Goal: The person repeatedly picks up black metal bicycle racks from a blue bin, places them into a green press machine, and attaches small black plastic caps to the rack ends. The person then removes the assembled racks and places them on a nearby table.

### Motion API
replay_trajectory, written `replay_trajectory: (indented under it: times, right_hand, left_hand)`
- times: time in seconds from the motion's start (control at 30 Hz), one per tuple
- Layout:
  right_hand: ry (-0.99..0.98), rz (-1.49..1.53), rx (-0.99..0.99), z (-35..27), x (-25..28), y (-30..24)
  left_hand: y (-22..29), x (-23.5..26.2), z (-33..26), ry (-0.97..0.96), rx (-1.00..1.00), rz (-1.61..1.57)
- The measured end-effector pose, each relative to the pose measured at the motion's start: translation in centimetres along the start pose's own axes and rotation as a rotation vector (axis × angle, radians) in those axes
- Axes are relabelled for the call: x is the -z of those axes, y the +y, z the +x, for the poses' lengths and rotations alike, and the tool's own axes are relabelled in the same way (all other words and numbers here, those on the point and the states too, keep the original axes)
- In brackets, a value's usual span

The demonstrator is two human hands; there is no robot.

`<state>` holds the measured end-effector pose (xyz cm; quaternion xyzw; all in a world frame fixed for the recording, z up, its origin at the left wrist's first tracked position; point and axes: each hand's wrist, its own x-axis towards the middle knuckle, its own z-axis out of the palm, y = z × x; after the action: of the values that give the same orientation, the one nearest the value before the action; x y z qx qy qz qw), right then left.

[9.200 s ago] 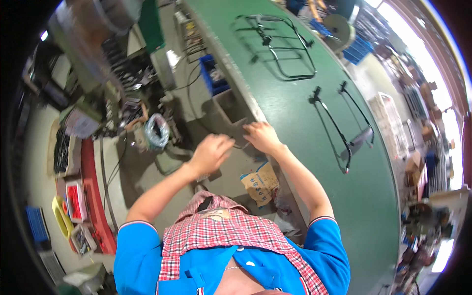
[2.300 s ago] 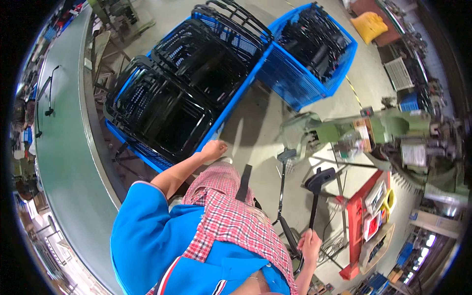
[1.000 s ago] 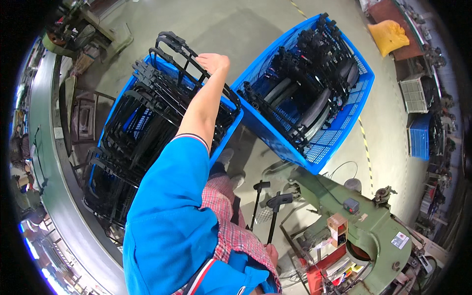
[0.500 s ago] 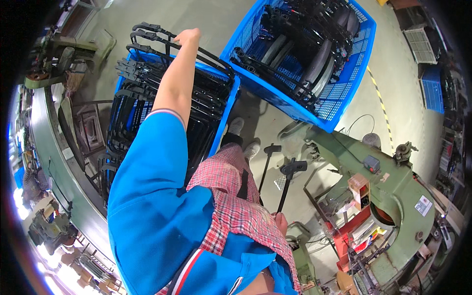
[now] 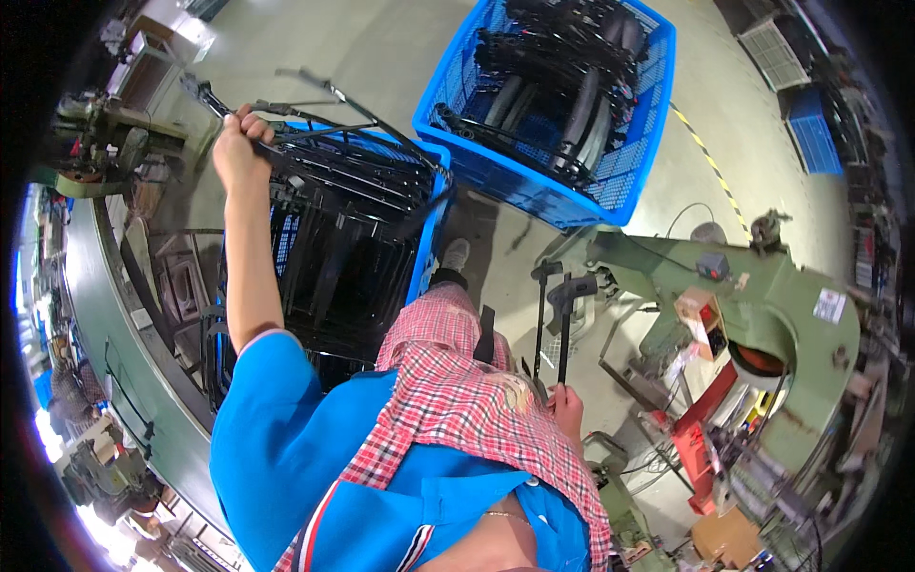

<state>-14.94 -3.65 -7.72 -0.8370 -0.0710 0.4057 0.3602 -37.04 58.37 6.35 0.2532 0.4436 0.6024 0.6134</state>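
Fingers (image 5: 254,125) of the left hand (image 5: 241,151) curl round one end of a black frame (image 5: 375,121), with no gap showing between grip and tube. The frame slants over the far end of the left crate (image 5: 434,214), above more frames (image 5: 338,276); blur hides whether it touches them. The right hand (image 5: 566,408), beside the apron (image 5: 477,400), is closed round the lower part of a black bar (image 5: 565,334); a second bar (image 5: 540,324) stands next to it, and whether the two join cannot be told.

Held at one end, the frame probably tends to swing, so a firm wrist and a slow, level lift should suit it. Its far side lies close to the right crate (image 5: 505,179) and could snag there or on the pile. The right hand does best holding its bar steady, well apart from the green machine (image 5: 820,334).
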Motion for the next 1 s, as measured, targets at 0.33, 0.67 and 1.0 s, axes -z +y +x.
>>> replay_trajectory:
  times: [0.33, 0.67, 1.0]
  right_hand:
    - [0.189, -0.129, 0.293, -10.6, 5.2, 0.7]
    - [0.334, -0.041, 0.646, -15.8, 9.1, -0.5]
    - [0.522, -0.33, 0.26, -6.8, 17.2, 0.0]
  left_hand:
    - [-2.5, 1.6, -24.9, -1.229, 0.052, 0.908]
    - [-16.0, -2.4, -41.9, -2.149, -0.153, 0.998]
    - [-27.5, -14.7, -50.8, -2.305, -0.431, 1.126]
